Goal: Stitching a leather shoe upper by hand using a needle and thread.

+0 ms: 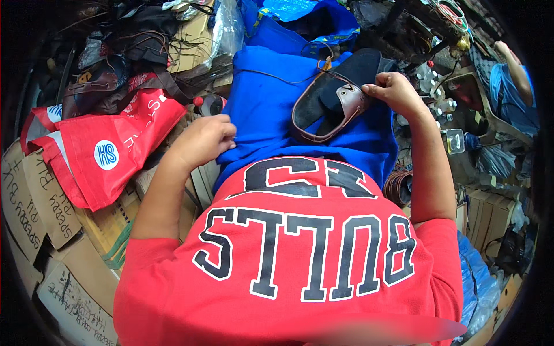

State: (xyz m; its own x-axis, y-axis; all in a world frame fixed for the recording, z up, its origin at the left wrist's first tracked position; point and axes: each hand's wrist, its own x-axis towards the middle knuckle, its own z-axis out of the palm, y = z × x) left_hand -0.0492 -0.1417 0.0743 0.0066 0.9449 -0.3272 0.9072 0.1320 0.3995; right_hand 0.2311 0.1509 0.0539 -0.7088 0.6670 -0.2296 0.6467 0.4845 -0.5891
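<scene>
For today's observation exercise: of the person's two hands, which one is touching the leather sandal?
The right hand: its fingertips pinch the brown strap of the leather sandal lying on the blue cloth. The left hand only grips that cloth's edge.

Smooth brown leather sandal [329, 109] on matt blue cloth [265, 109]

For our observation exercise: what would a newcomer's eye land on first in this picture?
First the red shirt with big dark letters, filling the bottom centre. Above it, on the blue cloth over the lap, lies a sandal with a brown leather strap, pinched by the right hand, while the left hand grips the cloth's edge. At left, a red bag rests on cardboard boxes.
</scene>
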